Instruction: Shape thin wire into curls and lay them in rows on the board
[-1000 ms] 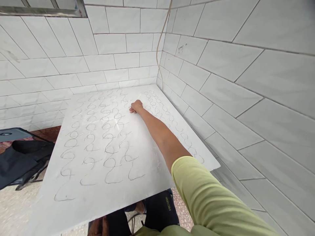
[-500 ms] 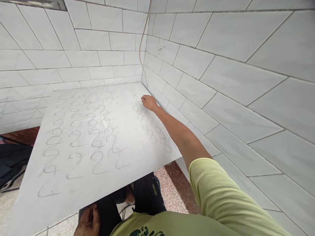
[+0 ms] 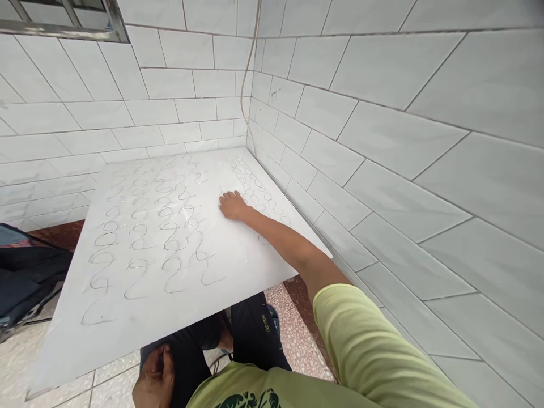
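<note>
A large white slab [image 3: 140, 317] lies tilted over my lap, covered with rows of thin looping grey lines [image 3: 170, 238]. My right hand [image 3: 233, 206] reaches out in a yellow-green sleeve and rests on the slab's right half, just left of the rightmost column of loops. Its fingers are bent together, and whatever they hold is too small to make out. My left hand [image 3: 155, 378] sits low, below the slab's near edge, against my dark trousers [image 3: 255, 340]. Its fingers are curled, with nothing visible in them.
White tiled walls [image 3: 382, 141] meet in a corner right behind the slab's far and right edges. A thin cord [image 3: 246, 73] hangs down that corner. A dark bag [image 3: 25, 277] lies at the left on the speckled floor [image 3: 301, 340]. A window frame [image 3: 63, 22] shows at top left.
My right hand has pulled back from the far right column of loops, toward me and to the left, onto the slab's middle right. The camera has tilted slightly.
</note>
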Demonstrator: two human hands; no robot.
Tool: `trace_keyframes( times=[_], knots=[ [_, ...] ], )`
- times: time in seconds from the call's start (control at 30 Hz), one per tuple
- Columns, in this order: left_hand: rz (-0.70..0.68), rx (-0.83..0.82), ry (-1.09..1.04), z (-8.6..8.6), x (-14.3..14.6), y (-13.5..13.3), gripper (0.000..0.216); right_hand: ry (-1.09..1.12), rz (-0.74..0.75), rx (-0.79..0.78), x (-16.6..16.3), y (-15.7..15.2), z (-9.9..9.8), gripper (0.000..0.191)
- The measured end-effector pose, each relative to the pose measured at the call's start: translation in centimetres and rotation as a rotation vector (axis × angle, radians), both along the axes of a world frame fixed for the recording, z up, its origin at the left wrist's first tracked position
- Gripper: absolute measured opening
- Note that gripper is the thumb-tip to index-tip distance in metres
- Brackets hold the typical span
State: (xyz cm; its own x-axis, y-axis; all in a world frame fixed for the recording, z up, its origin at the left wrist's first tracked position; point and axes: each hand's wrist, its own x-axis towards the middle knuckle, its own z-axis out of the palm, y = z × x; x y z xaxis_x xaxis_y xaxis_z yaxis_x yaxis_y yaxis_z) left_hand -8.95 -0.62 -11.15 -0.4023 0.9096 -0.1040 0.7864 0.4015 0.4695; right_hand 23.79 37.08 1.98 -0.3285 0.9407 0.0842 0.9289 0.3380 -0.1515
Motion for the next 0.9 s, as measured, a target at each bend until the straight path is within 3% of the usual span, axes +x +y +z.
trace_keyframes(
  times=[0.17, 0.37, 0.5, 0.67, 0.8, 0.9],
  knots=[
    [-0.038, 0.041, 0.004, -0.3, -0.1, -0.3, 0.043, -0.029, 0.076, 0.039, -1.2, -9.2, -2.0, 0.056],
    [-0.064, 0.061, 0.018, -0.4, -0.1, -0.8, 0.046, 0.136, 0.126, 0.086, 1.3, -22.9, -4.0, 0.057],
    [-0.08, 0.086, 0.059, -0.3, 0.1, -0.9, 0.046, 0.217, 0.119, 0.1, 2.3, -29.8, -4.7, 0.062],
    [-0.109, 0.096, 0.109, 0.0, 0.6, -0.7, 0.044, 0.243, 0.164, 0.179, 3.6, -33.3, -7.0, 0.057],
    [-0.137, 0.068, 0.113, 0.0, 0.5, -0.6, 0.041, 0.279, 0.274, 0.392, 5.3, -33.5, -8.9, 0.055],
    [-0.156, 0.039, 0.045, 0.3, 0.5, -0.9, 0.04, 0.314, 0.316, 0.479, 6.0, -33.1, -9.2, 0.051]
  ],
)
